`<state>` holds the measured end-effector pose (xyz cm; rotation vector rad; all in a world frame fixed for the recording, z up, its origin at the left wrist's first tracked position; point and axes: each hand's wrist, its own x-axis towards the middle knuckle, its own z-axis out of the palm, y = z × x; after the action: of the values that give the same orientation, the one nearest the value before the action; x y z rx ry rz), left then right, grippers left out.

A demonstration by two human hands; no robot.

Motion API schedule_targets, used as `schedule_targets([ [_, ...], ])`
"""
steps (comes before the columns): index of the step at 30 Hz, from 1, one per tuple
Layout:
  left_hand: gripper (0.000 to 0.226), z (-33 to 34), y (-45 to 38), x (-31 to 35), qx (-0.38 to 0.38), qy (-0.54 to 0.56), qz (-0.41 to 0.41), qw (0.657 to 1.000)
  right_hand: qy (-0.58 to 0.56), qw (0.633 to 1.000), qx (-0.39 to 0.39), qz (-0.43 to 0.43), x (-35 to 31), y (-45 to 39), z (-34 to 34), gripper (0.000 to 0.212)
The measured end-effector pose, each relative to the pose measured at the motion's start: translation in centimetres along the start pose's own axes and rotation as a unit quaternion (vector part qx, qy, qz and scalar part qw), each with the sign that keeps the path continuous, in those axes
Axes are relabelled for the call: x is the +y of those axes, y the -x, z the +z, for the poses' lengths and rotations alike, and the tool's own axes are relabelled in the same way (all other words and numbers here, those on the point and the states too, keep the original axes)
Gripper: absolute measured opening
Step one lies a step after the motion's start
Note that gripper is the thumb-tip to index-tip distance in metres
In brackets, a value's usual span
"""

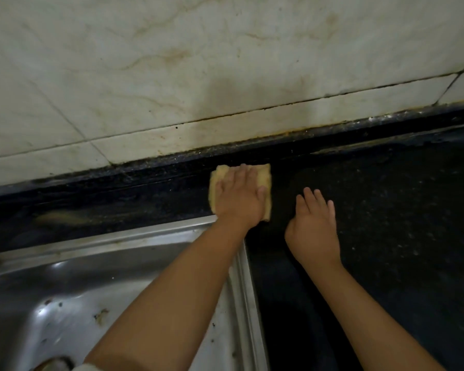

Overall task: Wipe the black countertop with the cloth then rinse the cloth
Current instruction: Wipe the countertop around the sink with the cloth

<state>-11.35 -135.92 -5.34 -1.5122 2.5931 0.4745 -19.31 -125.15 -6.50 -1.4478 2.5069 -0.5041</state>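
Yellow cloth [264, 180] pressed flat by left hand [239, 199], fingers straight; right hand [315, 226] relaxed, empty. Risk: grime smeared along black table [386, 210] back edge.

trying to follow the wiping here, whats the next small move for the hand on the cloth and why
Probably slide the left hand, pressed flat on the folded yellow cloth, rightward along the black speckled countertop. The cloth sits at the back strip by the corner of the steel sink, and the surface to its right looks dusty. The right hand rests open beside it.
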Motion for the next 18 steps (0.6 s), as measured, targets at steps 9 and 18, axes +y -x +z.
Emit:
schedule_targets([
  [9,0.057,-3.1,3.5,-13.4,-0.013,-0.025,-0.184,0.983,0.032,0.999,-0.026,0.006,-0.2,0.4,-0.6,0.049],
  [18,0.048,-5.0,7.2,-22.2,0.077,-0.112,-0.258,0.957,0.031,0.989,-0.064,-0.131,-7.9,0.6,-0.4,0.045],
])
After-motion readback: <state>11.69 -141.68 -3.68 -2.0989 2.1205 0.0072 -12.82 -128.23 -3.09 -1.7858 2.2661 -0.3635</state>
